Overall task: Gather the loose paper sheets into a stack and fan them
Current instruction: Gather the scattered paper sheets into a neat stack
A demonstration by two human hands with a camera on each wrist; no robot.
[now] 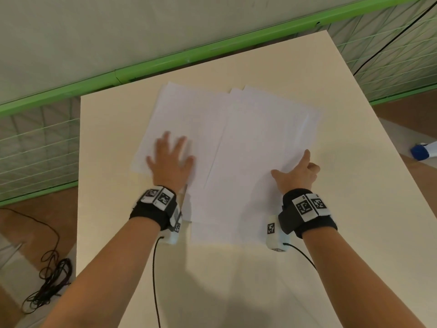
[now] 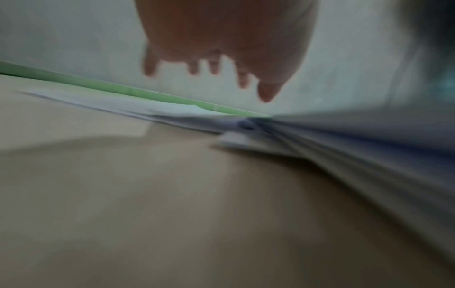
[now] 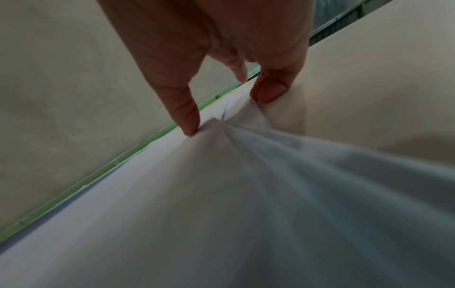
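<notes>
Several white paper sheets (image 1: 236, 138) lie loosely overlapped on the beige table (image 1: 236, 280), spread to the left and right. My left hand (image 1: 170, 159) rests flat on the left sheets with its fingers spread; the left wrist view is blurred and shows the fingers (image 2: 214, 66) straight above the sheet edges (image 2: 172, 115). My right hand (image 1: 298, 171) is at the right edge of the sheets. There its thumb (image 3: 189, 124) presses on the top sheet (image 3: 221, 194) and a curled finger (image 3: 268, 93) bears on the edge, pinching the paper between them, while the index finger points forward.
A green rail (image 1: 165, 65) with wire mesh runs behind and beside the table. A white object with a blue end (image 1: 423, 152) lies off the table's right edge. Dark cables (image 1: 52, 275) are coiled on the floor at left.
</notes>
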